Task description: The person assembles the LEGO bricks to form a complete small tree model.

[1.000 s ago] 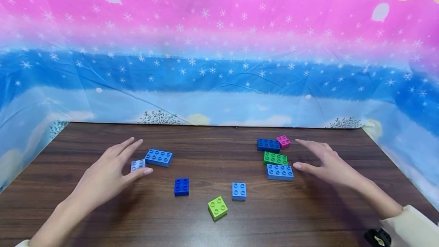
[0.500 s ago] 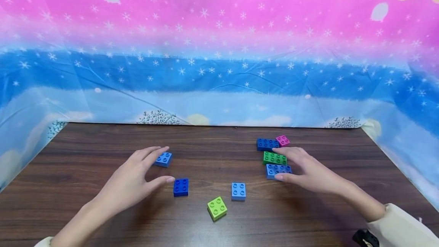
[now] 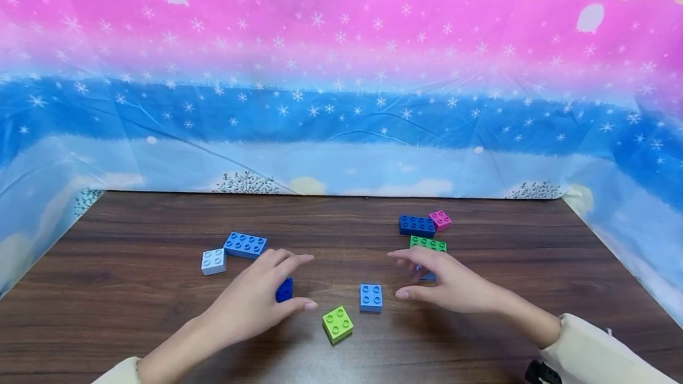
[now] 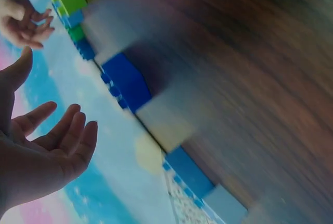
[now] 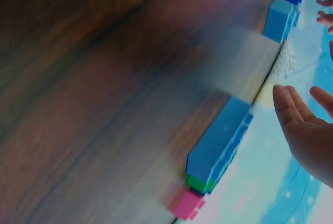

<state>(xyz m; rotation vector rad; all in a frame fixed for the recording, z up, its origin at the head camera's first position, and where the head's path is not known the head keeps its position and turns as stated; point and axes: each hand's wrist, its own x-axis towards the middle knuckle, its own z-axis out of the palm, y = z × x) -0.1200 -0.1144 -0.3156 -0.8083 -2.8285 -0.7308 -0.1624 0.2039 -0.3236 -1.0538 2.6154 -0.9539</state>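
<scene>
The left hand [image 3: 256,295] hangs over the tabletop [image 3: 331,224] with its grip spread, thumb well apart from the fingers and holding nothing; it hides most of the royal-blue square brick [image 3: 284,290] beneath it. The right hand [image 3: 448,280] has a similarly loose grip, also with nothing in it, and covers much of the long sky-blue brick [image 3: 428,276]. Directly behind that lies the long green brick [image 3: 428,243], partly masked by the fingers, then the long navy brick [image 3: 417,226] with the small pink brick [image 3: 440,220] at its right end. Between the hands are the light-blue square brick [image 3: 370,297] and, nearer the person, the lime brick [image 3: 338,324], turned at an angle. Beyond the left hand, the long mid-blue brick [image 3: 245,245] and the pale square brick [image 3: 213,261] lie corner to corner. A snowflake-patterned cloth [image 3: 341,117] closes off the tabletop's far edge.
</scene>
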